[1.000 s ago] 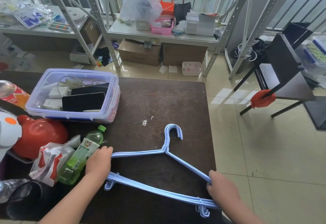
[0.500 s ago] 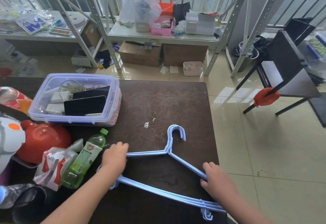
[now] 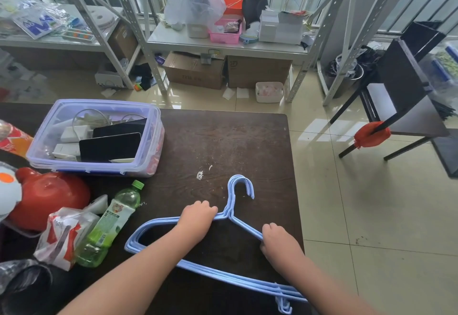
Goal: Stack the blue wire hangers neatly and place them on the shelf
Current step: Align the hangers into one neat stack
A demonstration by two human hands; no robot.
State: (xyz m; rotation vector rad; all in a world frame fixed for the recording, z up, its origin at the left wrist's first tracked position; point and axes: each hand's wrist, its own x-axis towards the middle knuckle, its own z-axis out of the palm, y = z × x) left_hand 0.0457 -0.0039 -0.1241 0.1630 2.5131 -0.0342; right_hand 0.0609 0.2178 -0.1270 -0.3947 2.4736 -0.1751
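Dark tabletop (image 3: 223,141), clutter along its left side. Metal shelf (image 3: 223,44) beyond, across the floor. Clear plastic bin (image 3: 148,146) back left. Blue wire hangers (image 3: 238,280) bunched flat at near edge, hooks pointing away. Left hand (image 3: 197,219) grips left shoulder wires, right hand (image 3: 278,242) grips right shoulder. Green bottle (image 3: 111,223) lies left.

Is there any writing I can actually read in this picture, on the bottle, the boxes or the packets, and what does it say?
"M": large blue letter on the plastic-wrapped packet on the far left shelf.
"SF": faint mark on the right cardboard box; uncertain.
Left cardboard box: dark printed digits, seemingly upside down, too blurred to read.
Green bottle: label has print, too small to read.
Red and white packet: print crumpled, unreadable.
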